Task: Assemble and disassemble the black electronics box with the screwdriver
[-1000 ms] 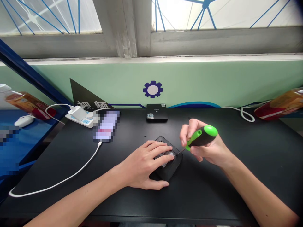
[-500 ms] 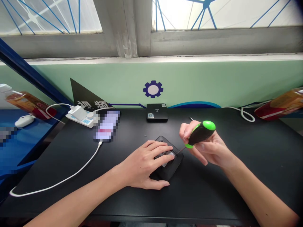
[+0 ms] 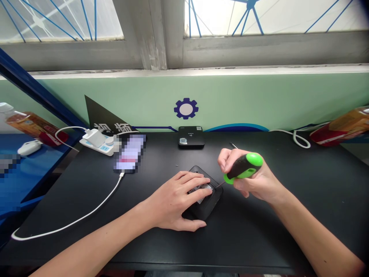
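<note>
My left hand [image 3: 175, 202] lies flat on a small black box [image 3: 208, 204] at the middle of the black table [image 3: 259, 238], fingers spread over its label, pressing it down. My right hand [image 3: 249, 179] is wrapped round the green and black handle of a screwdriver [image 3: 243, 167]. The thin shaft slants down to the left and its tip touches the box's right edge.
A second black box [image 3: 191, 137] stands at the back by the green wall. A phone [image 3: 129, 153] lies at the back left with a white cable [image 3: 72, 221] and a power strip [image 3: 98, 141]. Bottles lie at far left [image 3: 31, 125] and far right [image 3: 340, 127].
The screwdriver handle has turned and dipped slightly in my right hand, its fingers shifting around it. My left hand and the box stay where they were.
</note>
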`<state>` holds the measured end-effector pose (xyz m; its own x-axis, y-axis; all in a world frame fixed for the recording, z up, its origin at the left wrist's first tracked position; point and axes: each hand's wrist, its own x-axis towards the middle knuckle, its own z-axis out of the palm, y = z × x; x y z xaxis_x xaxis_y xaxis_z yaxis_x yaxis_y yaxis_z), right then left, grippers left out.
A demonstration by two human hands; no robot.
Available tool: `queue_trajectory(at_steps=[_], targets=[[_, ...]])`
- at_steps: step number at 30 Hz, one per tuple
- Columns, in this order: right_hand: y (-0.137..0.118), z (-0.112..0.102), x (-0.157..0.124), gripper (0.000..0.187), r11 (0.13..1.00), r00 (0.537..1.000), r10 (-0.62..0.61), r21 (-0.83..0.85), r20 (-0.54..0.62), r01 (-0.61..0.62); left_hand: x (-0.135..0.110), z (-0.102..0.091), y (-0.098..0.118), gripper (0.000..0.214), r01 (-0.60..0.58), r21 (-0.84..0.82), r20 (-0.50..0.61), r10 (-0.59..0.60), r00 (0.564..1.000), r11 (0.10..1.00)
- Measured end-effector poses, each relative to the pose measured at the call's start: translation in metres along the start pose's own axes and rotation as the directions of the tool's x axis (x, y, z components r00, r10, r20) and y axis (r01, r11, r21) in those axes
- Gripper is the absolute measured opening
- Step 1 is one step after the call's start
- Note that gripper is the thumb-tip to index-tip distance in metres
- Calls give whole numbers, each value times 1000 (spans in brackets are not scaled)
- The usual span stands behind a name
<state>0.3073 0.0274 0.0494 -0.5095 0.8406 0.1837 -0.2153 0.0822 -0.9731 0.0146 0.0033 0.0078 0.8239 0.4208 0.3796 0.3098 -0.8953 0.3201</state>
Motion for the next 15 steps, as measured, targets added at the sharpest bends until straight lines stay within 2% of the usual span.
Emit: queue_trajectory(at_steps=[15], targets=[[6, -3, -1, 24, 992, 991, -127, 17, -44, 128, 0, 0, 0, 68, 0, -8, 4, 0, 1000, 1000]])
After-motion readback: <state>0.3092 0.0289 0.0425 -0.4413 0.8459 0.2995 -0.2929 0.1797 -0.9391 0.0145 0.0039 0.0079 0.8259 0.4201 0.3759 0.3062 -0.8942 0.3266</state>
